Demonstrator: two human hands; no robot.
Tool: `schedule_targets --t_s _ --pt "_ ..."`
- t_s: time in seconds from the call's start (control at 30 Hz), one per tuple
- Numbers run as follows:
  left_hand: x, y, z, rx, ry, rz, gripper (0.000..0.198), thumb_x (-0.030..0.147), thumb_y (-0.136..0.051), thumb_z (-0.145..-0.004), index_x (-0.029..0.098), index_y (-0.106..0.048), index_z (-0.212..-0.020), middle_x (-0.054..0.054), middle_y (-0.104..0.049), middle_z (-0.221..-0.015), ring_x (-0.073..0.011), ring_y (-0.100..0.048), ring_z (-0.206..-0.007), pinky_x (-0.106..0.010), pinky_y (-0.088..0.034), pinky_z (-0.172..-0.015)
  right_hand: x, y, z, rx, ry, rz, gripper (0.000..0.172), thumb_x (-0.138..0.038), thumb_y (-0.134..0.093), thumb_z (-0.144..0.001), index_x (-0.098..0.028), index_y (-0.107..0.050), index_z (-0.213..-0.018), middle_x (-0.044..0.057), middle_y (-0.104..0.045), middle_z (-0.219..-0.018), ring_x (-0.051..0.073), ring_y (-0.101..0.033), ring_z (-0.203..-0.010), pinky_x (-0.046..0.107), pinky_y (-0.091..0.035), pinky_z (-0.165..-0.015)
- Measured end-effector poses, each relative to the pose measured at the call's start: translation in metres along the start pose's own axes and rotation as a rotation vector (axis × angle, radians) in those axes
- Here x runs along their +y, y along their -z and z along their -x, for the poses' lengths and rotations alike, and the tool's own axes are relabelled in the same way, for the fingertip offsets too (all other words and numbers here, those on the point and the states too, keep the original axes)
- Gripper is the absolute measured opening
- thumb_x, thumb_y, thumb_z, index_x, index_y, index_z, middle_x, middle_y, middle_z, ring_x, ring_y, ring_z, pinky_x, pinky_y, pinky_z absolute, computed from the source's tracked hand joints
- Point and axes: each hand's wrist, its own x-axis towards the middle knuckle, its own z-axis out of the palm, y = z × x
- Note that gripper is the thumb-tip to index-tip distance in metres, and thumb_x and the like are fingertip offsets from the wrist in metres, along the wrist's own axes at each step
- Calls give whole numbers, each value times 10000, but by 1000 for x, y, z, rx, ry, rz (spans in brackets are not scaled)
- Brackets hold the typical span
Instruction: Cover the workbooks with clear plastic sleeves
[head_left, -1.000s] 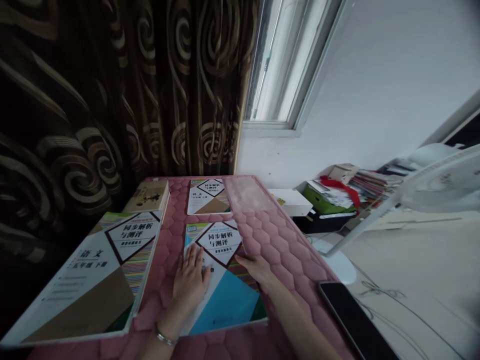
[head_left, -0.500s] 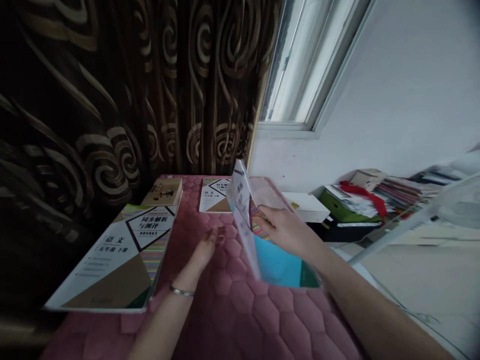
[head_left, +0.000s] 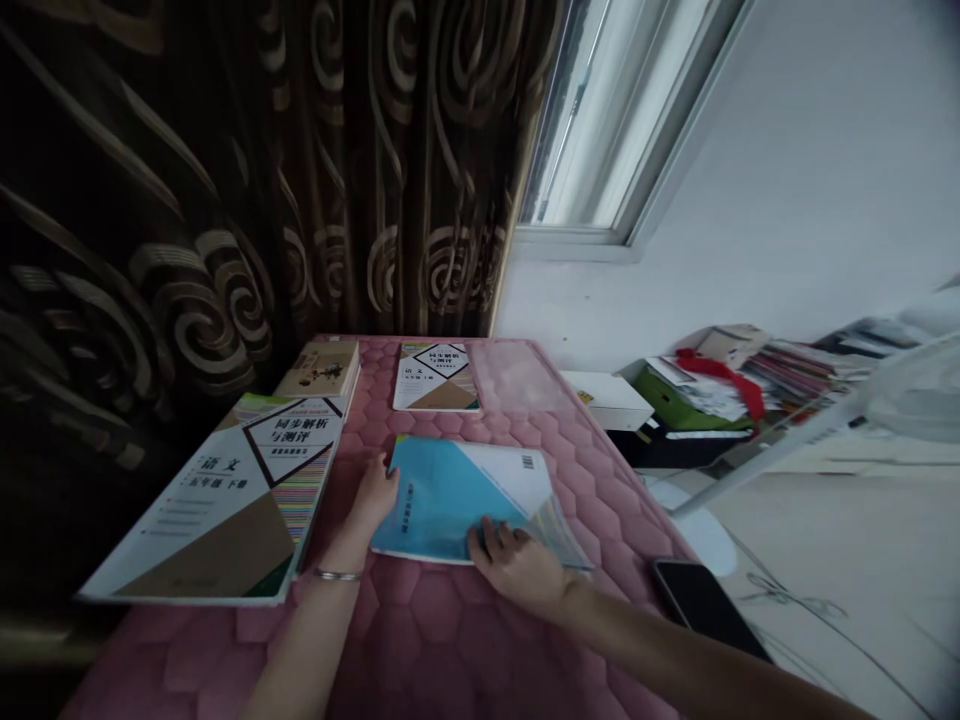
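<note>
A workbook [head_left: 450, 490] with a blue and white back cover lies on the pink quilted cloth [head_left: 442, 640] in front of me. My left hand [head_left: 379, 495] grips its left edge, thumb on top. The bent fingers of my right hand [head_left: 517, 560] rest apart on the near edge of the cover. Clear plastic film [head_left: 559, 525] sticks out past the book's right side. Beyond it lie a smaller-looking white and brown workbook [head_left: 435, 378] and a translucent plastic sheet [head_left: 521, 375].
On the left, a stack of workbooks [head_left: 217, 500] lies before a brown book [head_left: 319, 368]. A dark phone [head_left: 705, 605] rests at the right edge. Beyond are a white box [head_left: 611, 398], piled papers [head_left: 705, 395], a white stand arm [head_left: 795, 430] and a patterned curtain [head_left: 337, 170].
The workbook was raised and tilted in my right hand; now it lies flat, back cover up. My left hand has moved to its left edge. The plastic sheet and phone have come into view.
</note>
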Motion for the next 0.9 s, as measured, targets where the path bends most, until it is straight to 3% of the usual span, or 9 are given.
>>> schedule_targets --t_s 0.13,0.23,0.33,0.4,0.47,0.53,0.73,0.9 --pt "-6 -6 26 -3 -100 -216 552 -8 -456 -753 109 -544 -1285 -192 -534 -1362 -255 -463 -1321 -363 -352 -1087 -6 4 12 22 1 -32 391 -106 -475 -869 -86 -552 -1253 255 -679 -1126 289 -696 -869 361 -544 -610" --pt "-9 -6 45 14 -153 -658 662 -42 -389 -762 85 -436 -1410 -241 -444 -1424 -293 -511 -1258 -431 -415 -1029 -12 10 20 -1 3 -106 450 -179 -504 -894 -90 -496 -1335 261 -646 -1200 301 -670 -980 378 -542 -684" --pt "-5 -12 53 67 -299 -971 601 10 -347 -835 149 -473 -1406 -204 -334 -1536 -338 -442 -1319 -540 -380 -1046 -18 13 23 -18 -61 -176 452 -258 -528 -925 -129 -495 -1357 243 -630 -1244 303 -652 -1049 402 -543 -762" --pt "0 -20 51 6 -494 -997 528 95 -350 -897 207 -508 -1388 -128 -313 -1575 -325 -334 -1407 -570 -254 -1132 -21 15 23 -48 -115 -221 455 -308 -555 -929 -150 -515 -1353 226 -620 -1272 306 -643 -1084 411 -544 -806" --pt "3 -30 43 -133 -657 -935 481 196 -391 -928 259 -509 -1390 -78 -352 -1565 -291 -262 -1452 -559 -123 -1184 -22 19 22 -84 -151 -265 478 -359 -587 -917 -170 -530 -1352 204 -603 -1309 315 -628 -1123 417 -546 -841" --pt "2 -39 34 -244 -719 -865 480 256 -418 -932 275 -491 -1405 -70 -378 -1551 -279 -248 -1462 -563 -62 -1190 -22 24 22 -104 -187 -299 493 -382 -610 -903 -189 -541 -1352 180 -582 -1347 320 -608 -1162 419 -545 -876" --pt "-12 -45 22 -277 -738 -809 522 304 -403 -948 252 -399 -1467 -84 -321 -1572 -253 -225 -1472 -545 -67 -1194 -28 28 28 -76 -271 -371 463 -308 -592 -919 -166 -546 -1357 137 -554 -1393 305 -568 -1228 400 -524 -962" --pt "-16 -24 45 -386 -776 -916 558 347 -410 -956 195 -354 -1491 -107 -254 -1587 -250 -228 -1471 -518 -144 -1199 -27 32 27 -86 -326 -449 424 -263 -606 -910 -185 -581 -1326 122 -554 -1394 297 -559 -1244 402 -526 -977"
